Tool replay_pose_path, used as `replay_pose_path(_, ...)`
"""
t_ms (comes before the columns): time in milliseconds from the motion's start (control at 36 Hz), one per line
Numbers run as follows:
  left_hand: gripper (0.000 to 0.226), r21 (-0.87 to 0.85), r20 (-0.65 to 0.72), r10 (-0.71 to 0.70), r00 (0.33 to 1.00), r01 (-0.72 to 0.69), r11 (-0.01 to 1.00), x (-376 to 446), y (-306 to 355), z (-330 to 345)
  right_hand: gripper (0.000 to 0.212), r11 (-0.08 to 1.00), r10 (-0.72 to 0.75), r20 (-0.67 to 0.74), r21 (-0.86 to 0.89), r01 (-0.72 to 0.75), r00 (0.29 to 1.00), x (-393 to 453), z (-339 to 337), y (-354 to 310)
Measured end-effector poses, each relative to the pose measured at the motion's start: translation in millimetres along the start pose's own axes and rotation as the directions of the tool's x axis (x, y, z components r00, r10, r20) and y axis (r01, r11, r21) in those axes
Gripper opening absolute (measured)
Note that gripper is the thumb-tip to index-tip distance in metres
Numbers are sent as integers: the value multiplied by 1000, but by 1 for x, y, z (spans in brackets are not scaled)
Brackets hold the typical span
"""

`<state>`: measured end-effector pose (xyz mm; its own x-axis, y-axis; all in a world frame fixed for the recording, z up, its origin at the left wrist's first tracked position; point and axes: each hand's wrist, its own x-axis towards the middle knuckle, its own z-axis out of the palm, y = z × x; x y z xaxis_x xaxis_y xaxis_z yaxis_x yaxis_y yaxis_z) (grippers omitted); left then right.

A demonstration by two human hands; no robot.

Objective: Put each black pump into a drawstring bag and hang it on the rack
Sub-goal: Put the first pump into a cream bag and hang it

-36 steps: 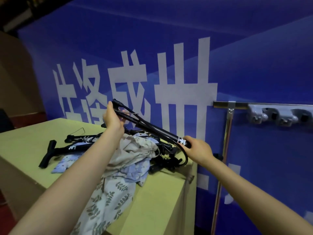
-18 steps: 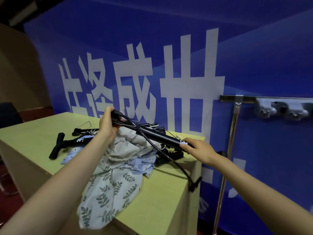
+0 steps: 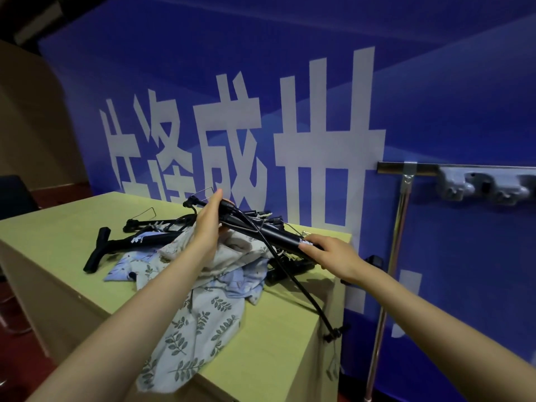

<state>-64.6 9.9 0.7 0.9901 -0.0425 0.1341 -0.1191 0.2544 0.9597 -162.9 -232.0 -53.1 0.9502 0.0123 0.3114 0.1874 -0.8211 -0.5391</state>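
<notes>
Pump in hands: black pump [image 3: 261, 232] is lifted a little over the pile, tilted, upper end at 10 o'clock, lower end at 4 o'clock.
L hand: left hand [image 3: 207, 224] grips the upper end, fingers curled round the tube.
R hand: right hand [image 3: 330, 253] holds the lower end near the white label, thumb and fingers pinching the tube.
Hose: thin black hose [image 3: 295, 281] leaves the pump's upper part and hangs down to 5 o'clock, its tip over the table edge.
Bags: drawstring bags [image 3: 203, 285], cloth w/ leaf print, lie in a heap under the hands; one hangs over the front edge of the table [image 3: 58, 233].
Other pumps: second pump [image 3: 127, 245] w/ T-handle lies flat at 9 o'clock of the heap; more black parts behind the heap, not clear how many.
Rack: metal rack [image 3: 401, 216] stands at 3 o'clock beside the table, grey hooks [image 3: 464, 184] on its bar.
Backgr.: blue wall [image 3: 435, 82] w/ big white characters.
</notes>
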Motion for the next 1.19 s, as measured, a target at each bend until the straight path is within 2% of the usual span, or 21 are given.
replay_pose_path(139, 37, 47, 19, 57, 998, -58, 997, -1, 0, 3, 29, 999, -12, 6, 44, 12, 1000, -2, 2, 0)
replay_pose_path(222, 39, 168, 49, 73, 996, -80, 982, 0, 4, 2, 30, 1000, -15, 1, 23, 15, 1000, -2, 1, 4)
replay_pose_path(306, 45, 330, 130, 24, 991, -66, 942, 3, 11, -6, 37, 997, -26, -7, -76, 25, 1000, -2, -5, 8)
replay_pose_path(389, 50, 609, 241, -92, 966, -77, 790, 8, 21, -17, 39, 957, -96, -38, -277, 82, 995, -2, -14, 9)
replay_pose_path(472, 38, 832, 282, -208, 937, -131, 539, 9, 28, -24, 44, 877, -225, -60, -447, 175, 973, -1, -21, 11)
replay_pose_path(528, 39, 857, 323, -276, 905, -156, 490, 4, 33, -25, 45, 841, -289, -59, -492, 224, 956, 0, -23, 14)
replay_pose_path(583, 41, 823, 371, -345, 862, -132, 553, -2, 36, -26, 47, 827, -319, -62, -505, 246, 946, 1, -26, 16)
replay_pose_path(667, 37, 775, 463, -453, 762, -100, 623, -6, 37, -29, 47, 816, -328, -50, -518, 257, 943, 4, -29, 19)
replay_pose_path(750, 37, 825, 500, -527, 687, -192, 532, -11, 35, -27, 56, 797, -328, -17, -542, 267, 944, 5, -29, 23)
replay_pose_path(833, 53, 848, 506, -569, 648, -251, 468, -22, 31, -15, 68, 779, -364, -16, -553, 295, 931, 4, -28, 26)
replay_pose_path(917, 63, 852, 509, -570, 645, -280, 443, -28, 21, 3, 61, 760, -427, -42, -559, 333, 903, 6, -25, 24)
replay_pose_path(972, 65, 833, 541, -520, 660, -337, 439, -30, 13, 13, 55, 749, -476, -80, -558, 357, 876, 8, -24, 23)
replay_pose_path(1028, 63, 796, 588, -408, 698, -409, 446, -30, 4, 22, 47, 772, -501, -183, -537, 341, 846, 10, -25, 25)
replay_pose_path(1083, 57, 786, 574, -320, 754, -398, 473, -30, -5, 29, 32, 864, -449, -388, -418, 280, 805, 9, -26, 24)
replay_pose_path(1139, 56, 772, 534, -268, 802, -333, 542, -30, -13, 33, 16, 970, -242, -604, -162, 181, 759, 4, -26, 18)
replay_pose_path(1194, 58, 750, 501, -246, 830, -275, 601, -30, -19, 35, 5, 987, 27, -649, 140, 85, 760, -3, -22, 17)
